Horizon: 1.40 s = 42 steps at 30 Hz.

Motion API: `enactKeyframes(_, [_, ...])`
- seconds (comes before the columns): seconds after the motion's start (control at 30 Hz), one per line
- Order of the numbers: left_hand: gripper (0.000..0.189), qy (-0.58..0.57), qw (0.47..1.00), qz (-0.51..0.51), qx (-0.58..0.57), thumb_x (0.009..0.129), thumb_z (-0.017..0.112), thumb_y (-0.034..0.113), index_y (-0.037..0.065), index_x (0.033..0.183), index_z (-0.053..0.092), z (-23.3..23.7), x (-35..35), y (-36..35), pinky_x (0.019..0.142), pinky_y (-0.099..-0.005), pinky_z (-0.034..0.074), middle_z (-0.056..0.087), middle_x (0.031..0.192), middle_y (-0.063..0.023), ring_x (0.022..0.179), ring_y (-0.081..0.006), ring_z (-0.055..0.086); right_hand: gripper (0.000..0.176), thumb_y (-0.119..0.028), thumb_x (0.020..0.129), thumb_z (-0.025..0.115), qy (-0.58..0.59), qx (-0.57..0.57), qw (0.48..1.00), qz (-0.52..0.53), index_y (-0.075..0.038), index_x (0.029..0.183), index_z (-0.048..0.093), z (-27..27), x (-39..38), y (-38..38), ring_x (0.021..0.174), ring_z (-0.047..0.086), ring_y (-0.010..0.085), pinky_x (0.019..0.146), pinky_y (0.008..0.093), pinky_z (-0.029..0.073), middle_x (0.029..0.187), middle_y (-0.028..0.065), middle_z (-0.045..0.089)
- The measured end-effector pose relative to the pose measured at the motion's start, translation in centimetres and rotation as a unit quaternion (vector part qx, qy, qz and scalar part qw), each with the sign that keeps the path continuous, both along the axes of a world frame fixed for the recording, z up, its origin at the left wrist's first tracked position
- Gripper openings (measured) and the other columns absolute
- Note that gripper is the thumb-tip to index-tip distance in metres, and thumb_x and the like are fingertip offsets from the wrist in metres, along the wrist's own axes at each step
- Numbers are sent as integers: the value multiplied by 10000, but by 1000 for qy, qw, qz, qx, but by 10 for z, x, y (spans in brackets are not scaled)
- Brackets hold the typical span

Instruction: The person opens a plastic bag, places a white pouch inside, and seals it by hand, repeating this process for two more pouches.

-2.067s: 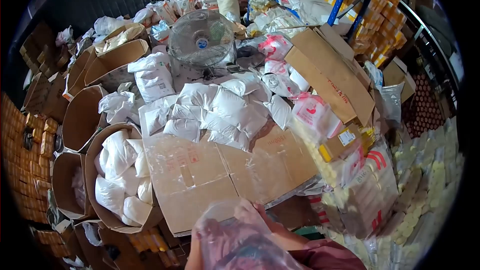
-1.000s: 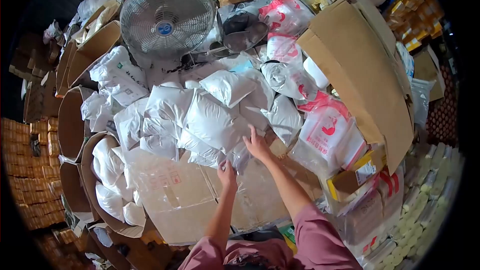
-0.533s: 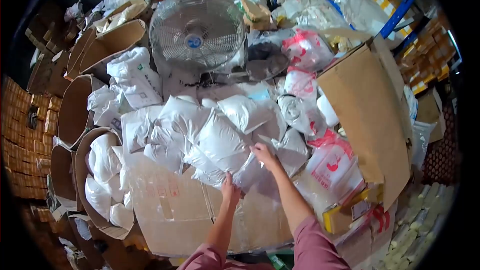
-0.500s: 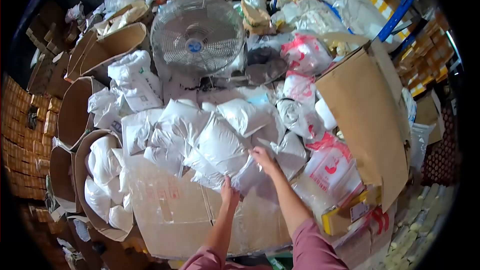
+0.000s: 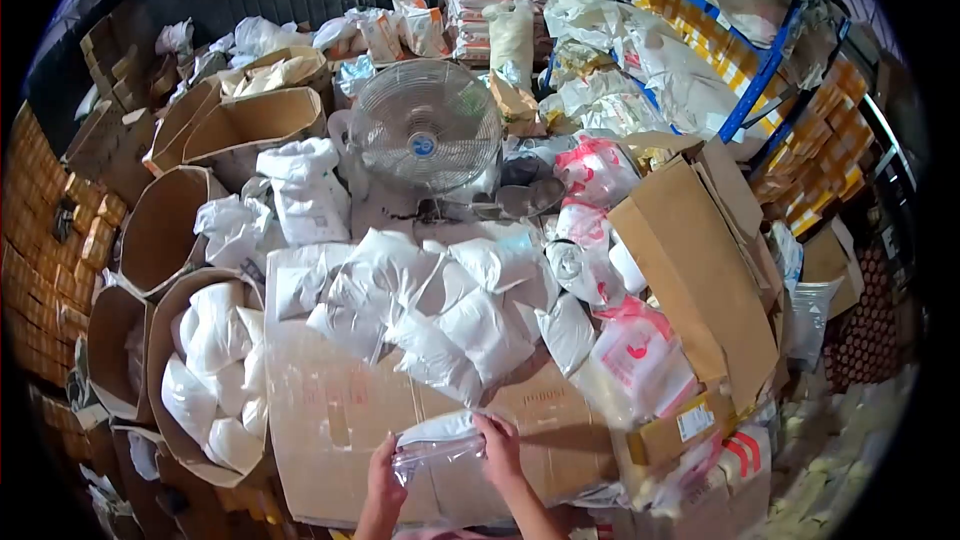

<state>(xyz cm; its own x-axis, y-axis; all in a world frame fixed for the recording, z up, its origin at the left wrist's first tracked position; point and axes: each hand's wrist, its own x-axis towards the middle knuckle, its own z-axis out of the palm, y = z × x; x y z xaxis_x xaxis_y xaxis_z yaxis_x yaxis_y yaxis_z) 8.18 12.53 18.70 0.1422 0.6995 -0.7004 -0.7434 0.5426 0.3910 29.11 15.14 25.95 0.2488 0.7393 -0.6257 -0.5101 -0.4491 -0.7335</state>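
Note:
A white-filled clear plastic bag [image 5: 440, 432] is stretched between my hands, low over the flattened cardboard, its clear open-looking end towards me. My left hand [image 5: 386, 475] pinches the left corner. On the right corner, my right hand [image 5: 497, 448] grips with thumb and fingers. Just beyond lies a heap of white-filled bags [image 5: 460, 310], spread across the far half of the cardboard sheet [image 5: 330, 440].
A fan [image 5: 425, 130] stands behind the heap. Open cardboard drums line the left, one drum [image 5: 160, 390] full of white bags. At right are red-printed plastic bags [image 5: 640, 350], a tall cardboard box [image 5: 700, 280] and a yellow carton [image 5: 675, 430].
Both hands have drawn back towards me from the heap, bringing one white-filled bag along. The heap sits slightly differently, and the view has tilted up.

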Motion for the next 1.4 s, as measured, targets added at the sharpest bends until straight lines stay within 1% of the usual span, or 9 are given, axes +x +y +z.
enactKeyframes(0.2, [257, -6, 987, -49, -156, 947, 538, 255, 20, 1004, 627, -80, -10, -122, 595, -305, 469, 632, 860, -58, 691, -169, 579, 104, -123, 798, 657, 32, -267, 963, -32, -92, 712, 608, -127, -20, -145, 443, 416, 74, 381, 242, 308, 580, -33, 477])
enactKeyframes(0.33, [254, 52, 970, -144, -188, 929, 576, 274, 34, 908, 654, -47, -19, -170, 543, -267, 415, 581, 741, -32, 616, -137, 528, 99, -140, 810, 628, 52, -207, 976, 31, -104, 722, 603, -114, -17, -206, 467, 468, 104, 392, 254, 371, 594, -19, 498])
enactKeyframes(0.43, [256, 266, 945, -192, -3, 893, 641, 286, 49, 797, 648, -84, -32, -193, 466, -250, 320, 524, 660, 12, 553, -82, 450, 63, -161, 809, 640, 59, -248, 966, 44, -102, 796, 624, -115, -21, -222, 534, 513, 98, 434, 255, 403, 652, -9, 534])
enactKeyframes(0.47, [257, 194, 963, -151, -111, 887, 652, 282, 54, 769, 643, -108, -34, -195, 449, -249, 294, 510, 637, 25, 530, -69, 426, 82, -176, 802, 653, 48, -257, 963, 65, -99, 808, 626, -128, -21, -228, 535, 511, 95, 444, 249, 404, 665, -7, 538])
enactKeyframes(0.53, [289, 293, 909, -287, -71, 883, 654, 306, 60, 732, 646, -89, -48, -176, 436, -244, 275, 485, 599, 47, 497, -57, 397, 101, -186, 800, 650, 111, -234, 965, 26, -98, 782, 604, -154, -26, -237, 539, 509, 99, 445, 243, 408, 649, -14, 518])
enactKeyframes(0.67, [294, 220, 916, -324, -86, 872, 662, 302, 54, 715, 650, -89, -57, -158, 424, -245, 247, 476, 570, 54, 465, -53, 374, 135, -175, 825, 630, -23, -228, 965, 126, -99, 730, 573, -156, -28, -211, 426, 408, 91, 366, 249, 287, 587, -34, 456])
enactKeyframes(0.93, [354, 369, 858, -358, -14, 858, 656, 289, -2, 658, 639, -132, -26, -171, 442, -287, 317, 495, 538, 22, 465, -84, 428, 162, -199, 860, 641, -53, -207, 971, 104, -88, 751, 595, -231, -22, -227, 442, 437, 87, 385, 263, 335, 583, -31, 474])
enactKeyframes(1.07, [366, 437, 831, -344, 1, 870, 638, 286, -9, 656, 611, -112, -13, -156, 448, -295, 344, 485, 541, 24, 478, -87, 445, 161, -201, 870, 636, 14, -189, 978, 87, -65, 786, 625, -207, -13, -216, 482, 470, 87, 418, 266, 377, 611, -22, 511])
enactKeyframes(1.4, [302, 225, 926, -299, -51, 902, 619, 273, 109, 655, 561, -53, -34, -157, 448, -228, 274, 431, 590, 76, 501, -44, 376, 183, -207, 895, 594, 164, -229, 949, 140, -115, 744, 546, -110, -4, -211, 384, 347, 45, 324, 200, 219, 566, -45, 468])
